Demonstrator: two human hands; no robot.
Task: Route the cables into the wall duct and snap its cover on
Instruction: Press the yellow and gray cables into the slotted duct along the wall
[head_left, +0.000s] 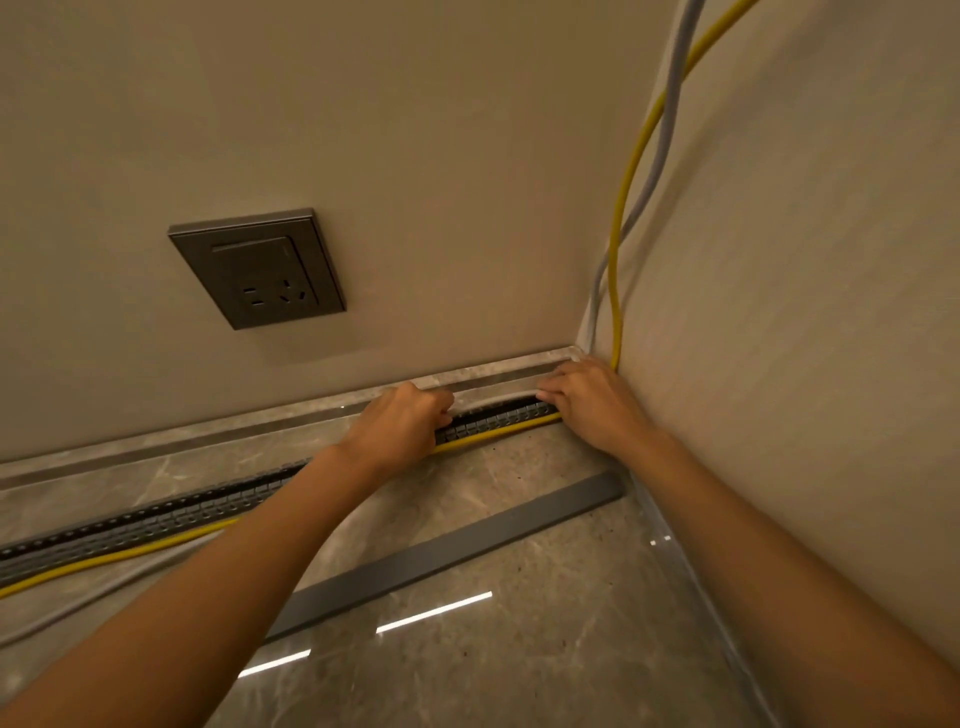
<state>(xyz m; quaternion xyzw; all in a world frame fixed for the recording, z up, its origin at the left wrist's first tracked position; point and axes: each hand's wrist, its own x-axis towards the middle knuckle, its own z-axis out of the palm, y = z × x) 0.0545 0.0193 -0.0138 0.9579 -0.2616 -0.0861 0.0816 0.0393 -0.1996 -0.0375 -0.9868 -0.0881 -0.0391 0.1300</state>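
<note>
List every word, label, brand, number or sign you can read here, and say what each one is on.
None can be read.
Dark grey wall socket plate: only pin slots and a rocker switch, no print visible.
Slotted dark grey cable duct, flat grey duct cover strip, yellow cable, light grey cable: no markings legible.

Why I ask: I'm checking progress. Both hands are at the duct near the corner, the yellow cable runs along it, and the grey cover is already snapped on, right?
Not quite. In the head view the grey cover lies loose on the floor, not snapped on. The rest holds: the left hand and right hand are at the duct, with the yellow cable alongside.
</note>
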